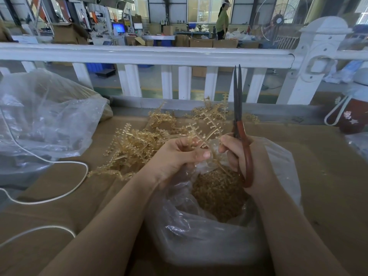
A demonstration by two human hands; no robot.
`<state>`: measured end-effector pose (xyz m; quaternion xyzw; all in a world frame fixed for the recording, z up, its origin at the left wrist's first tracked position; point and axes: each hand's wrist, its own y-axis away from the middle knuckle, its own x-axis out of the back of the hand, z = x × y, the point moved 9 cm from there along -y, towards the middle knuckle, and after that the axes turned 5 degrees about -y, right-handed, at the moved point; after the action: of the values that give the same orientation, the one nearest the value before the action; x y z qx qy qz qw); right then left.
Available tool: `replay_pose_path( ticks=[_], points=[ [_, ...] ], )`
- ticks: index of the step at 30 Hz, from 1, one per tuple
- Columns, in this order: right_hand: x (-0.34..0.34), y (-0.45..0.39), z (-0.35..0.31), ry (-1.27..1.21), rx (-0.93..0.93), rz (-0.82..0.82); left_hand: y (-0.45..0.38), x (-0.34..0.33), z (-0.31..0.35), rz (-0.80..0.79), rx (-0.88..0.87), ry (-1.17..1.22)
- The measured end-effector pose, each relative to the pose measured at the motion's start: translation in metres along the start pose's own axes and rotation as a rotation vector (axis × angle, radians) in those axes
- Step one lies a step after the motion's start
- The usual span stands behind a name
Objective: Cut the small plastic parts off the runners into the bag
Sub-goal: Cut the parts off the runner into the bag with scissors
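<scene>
1. Runners (207, 134) of amber plastic, still carrying small side parts, are held up just above the mouth of the clear bag (209, 232).
2. Left hand (175, 154): its grip is clenched on the runners, thumb pressed across the stems, the branches fanning up and to the right.
3. Right hand (241, 154): its grip is grasping the scissors (238, 108) by the red handle loops, fingers curled round them.
4. Scissors blades are dark, nearly closed, and point straight up, just to the right of the held runners; whether they touch the runners cannot be told.
5. Bag stands open on the table (59, 196) between the forearms, and a heap of small amber cut parts (217, 196) lies at its bottom.
6. A loose pile of more runners (135, 148) lies on the brown cardboard-covered table beyond and to the left of the left hand, reaching back toward the rail.
7. A second, crumpled clear bag (45, 118) sits at the table's left end.
8. A white cord (65, 192) loops over the table near the left forearm.
9. A white fence rail (139, 54) runs across behind the table, with a workshop floor, cartons and a standing person (223, 20) far beyond.
10. A dark red cup with a white strap (352, 116) stands at the right edge.
</scene>
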<state>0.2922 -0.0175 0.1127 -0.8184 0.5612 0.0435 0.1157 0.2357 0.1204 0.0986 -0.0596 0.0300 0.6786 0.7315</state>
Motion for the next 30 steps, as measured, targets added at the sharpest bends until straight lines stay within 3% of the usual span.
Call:
replay_pose_path(
  ticks=[5, 13, 19, 30],
  points=[
    [0.002, -0.003, 0.002, 0.018, 0.012, 0.021, -0.001, 0.005, -0.004, 0.053, 0.017, -0.003],
    [-0.002, -0.002, -0.002, 0.018, 0.072, -0.005, -0.003, 0.017, 0.009, 0.203, -0.133, -0.051],
    [0.009, -0.002, -0.008, 0.315, 0.18, 0.12, -0.001, 0.032, 0.015, 0.352, -0.219, 0.036],
    [-0.002, -0.005, 0.002, 0.493, 0.17, 0.059, 0.001, 0.016, 0.012, 0.212, -0.175, -0.066]
  ],
)
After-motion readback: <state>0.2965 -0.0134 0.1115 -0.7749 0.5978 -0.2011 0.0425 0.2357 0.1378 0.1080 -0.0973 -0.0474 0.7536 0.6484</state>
